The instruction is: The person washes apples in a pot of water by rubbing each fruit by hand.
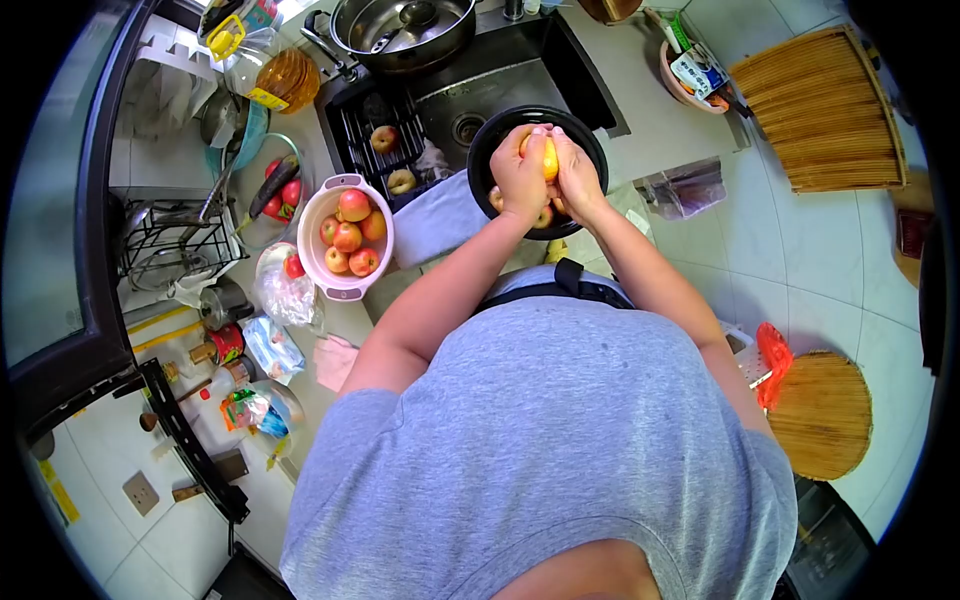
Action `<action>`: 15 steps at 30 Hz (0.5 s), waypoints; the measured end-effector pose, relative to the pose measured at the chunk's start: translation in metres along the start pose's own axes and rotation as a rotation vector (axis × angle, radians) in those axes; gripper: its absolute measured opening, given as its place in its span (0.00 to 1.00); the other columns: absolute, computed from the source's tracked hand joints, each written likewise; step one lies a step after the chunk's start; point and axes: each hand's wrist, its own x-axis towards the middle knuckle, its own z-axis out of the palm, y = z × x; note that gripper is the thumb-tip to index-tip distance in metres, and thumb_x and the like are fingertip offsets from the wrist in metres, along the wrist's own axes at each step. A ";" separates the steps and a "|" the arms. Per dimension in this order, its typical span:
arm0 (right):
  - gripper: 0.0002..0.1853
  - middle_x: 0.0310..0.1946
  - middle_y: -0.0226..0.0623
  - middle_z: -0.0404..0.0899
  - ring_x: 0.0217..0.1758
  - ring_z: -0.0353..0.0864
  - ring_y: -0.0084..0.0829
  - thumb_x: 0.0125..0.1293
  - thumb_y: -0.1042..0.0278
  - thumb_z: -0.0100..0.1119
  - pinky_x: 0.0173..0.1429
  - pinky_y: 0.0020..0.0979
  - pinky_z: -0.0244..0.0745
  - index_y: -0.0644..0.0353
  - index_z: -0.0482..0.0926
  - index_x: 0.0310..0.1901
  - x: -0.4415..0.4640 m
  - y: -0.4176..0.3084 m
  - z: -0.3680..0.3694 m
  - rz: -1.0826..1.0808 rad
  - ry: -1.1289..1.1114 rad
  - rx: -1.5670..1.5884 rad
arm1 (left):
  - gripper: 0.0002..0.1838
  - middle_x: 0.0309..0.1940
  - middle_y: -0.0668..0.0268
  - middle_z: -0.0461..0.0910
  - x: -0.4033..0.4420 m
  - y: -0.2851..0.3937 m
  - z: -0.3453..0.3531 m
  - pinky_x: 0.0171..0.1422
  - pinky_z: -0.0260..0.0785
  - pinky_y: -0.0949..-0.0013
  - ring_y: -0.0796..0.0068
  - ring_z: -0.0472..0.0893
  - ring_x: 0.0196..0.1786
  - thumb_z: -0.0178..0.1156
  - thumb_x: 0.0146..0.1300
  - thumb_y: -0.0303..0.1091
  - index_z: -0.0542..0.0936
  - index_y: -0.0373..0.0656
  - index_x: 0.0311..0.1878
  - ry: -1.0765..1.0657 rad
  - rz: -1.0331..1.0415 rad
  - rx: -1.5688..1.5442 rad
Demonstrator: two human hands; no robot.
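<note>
Over one round black bowl, a person's two bare hands are together, the left hand and the right hand both clamped around one yellow fruit that shows between them. Below the hands, inside the bowl, other fruit is partly visible; the hands and wrists hide some, so its number cannot be told.

Left of the hands lies one gray-blue cloth, and past it one pale pink basket with six red-and-yellow apples in sight. Ahead and to the left of the hands, two apples sit apart on one black rack at the side of one dark sink. Farther ahead on that side stands one wide metal pot.

Well left of the hands are one jug of amber oil and one dark eggplant. Well to the right are two tan slatted boards, one rectangular, one round and nearer the body.
</note>
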 end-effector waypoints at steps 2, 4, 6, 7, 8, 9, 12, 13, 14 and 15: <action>0.26 0.39 0.36 0.80 0.26 0.80 0.23 0.82 0.43 0.45 0.29 0.22 0.76 0.61 0.77 0.55 -0.005 -0.004 -0.001 0.012 -0.113 0.018 | 0.21 0.47 0.57 0.87 0.009 -0.007 -0.008 0.57 0.76 0.66 0.68 0.84 0.47 0.51 0.80 0.43 0.85 0.34 0.47 -0.063 -0.187 -0.244; 0.24 0.46 0.36 0.81 0.44 0.85 0.26 0.78 0.46 0.57 0.49 0.27 0.82 0.60 0.75 0.60 0.000 0.000 -0.016 0.139 -0.259 0.073 | 0.32 0.52 0.53 0.87 0.024 -0.012 -0.020 0.65 0.75 0.61 0.64 0.83 0.55 0.39 0.84 0.50 0.85 0.30 0.50 -0.154 -0.581 -0.688; 0.25 0.47 0.36 0.81 0.49 0.84 0.28 0.73 0.50 0.64 0.55 0.30 0.80 0.61 0.75 0.61 0.013 0.013 -0.025 -0.064 -0.220 -0.167 | 0.22 0.55 0.55 0.86 0.034 -0.017 -0.036 0.65 0.74 0.64 0.66 0.83 0.56 0.46 0.81 0.40 0.85 0.33 0.51 -0.078 -0.455 -0.376; 0.27 0.48 0.37 0.82 0.54 0.84 0.30 0.69 0.54 0.71 0.61 0.32 0.78 0.61 0.74 0.62 0.019 0.019 -0.030 -0.269 -0.173 -0.402 | 0.16 0.55 0.56 0.86 0.038 -0.024 -0.043 0.63 0.75 0.67 0.67 0.85 0.53 0.51 0.78 0.34 0.85 0.34 0.49 0.007 -0.310 -0.120; 0.33 0.50 0.39 0.82 0.56 0.84 0.36 0.57 0.64 0.79 0.64 0.37 0.77 0.59 0.74 0.63 0.027 0.022 -0.041 -0.330 -0.111 -0.585 | 0.11 0.53 0.57 0.86 0.041 -0.032 -0.051 0.63 0.75 0.68 0.69 0.85 0.53 0.57 0.71 0.25 0.85 0.35 0.51 0.041 -0.134 -0.022; 0.35 0.51 0.41 0.81 0.57 0.83 0.40 0.52 0.69 0.79 0.65 0.39 0.76 0.57 0.75 0.63 0.023 0.014 -0.042 -0.405 -0.024 -0.859 | 0.12 0.48 0.59 0.88 0.041 -0.032 -0.055 0.63 0.75 0.68 0.70 0.85 0.53 0.61 0.66 0.22 0.84 0.36 0.51 0.101 -0.109 -0.037; 0.35 0.55 0.44 0.78 0.58 0.79 0.47 0.49 0.72 0.76 0.65 0.43 0.75 0.55 0.75 0.62 0.026 0.027 -0.052 -0.454 -0.026 -1.097 | 0.12 0.46 0.60 0.88 0.040 -0.030 -0.069 0.61 0.77 0.68 0.70 0.86 0.51 0.62 0.64 0.23 0.84 0.36 0.50 0.096 -0.159 0.080; 0.34 0.57 0.45 0.77 0.59 0.79 0.49 0.50 0.73 0.75 0.65 0.44 0.75 0.54 0.75 0.62 0.027 0.035 -0.054 -0.480 -0.031 -1.208 | 0.11 0.45 0.60 0.88 0.038 -0.031 -0.071 0.59 0.78 0.67 0.70 0.87 0.49 0.62 0.64 0.23 0.84 0.36 0.49 0.075 -0.161 0.152; 0.34 0.59 0.46 0.75 0.59 0.78 0.51 0.51 0.73 0.73 0.65 0.45 0.75 0.53 0.75 0.63 0.028 0.041 -0.056 -0.506 -0.038 -1.319 | 0.11 0.44 0.60 0.88 0.035 -0.032 -0.072 0.56 0.79 0.67 0.69 0.87 0.46 0.62 0.63 0.23 0.84 0.37 0.48 0.054 -0.162 0.224; 0.34 0.59 0.46 0.75 0.59 0.78 0.51 0.51 0.73 0.73 0.65 0.45 0.75 0.53 0.75 0.63 0.029 0.045 -0.056 -0.507 -0.041 -1.320 | 0.11 0.44 0.60 0.88 0.032 -0.035 -0.073 0.56 0.79 0.67 0.69 0.87 0.46 0.62 0.63 0.23 0.84 0.37 0.48 0.058 -0.163 0.224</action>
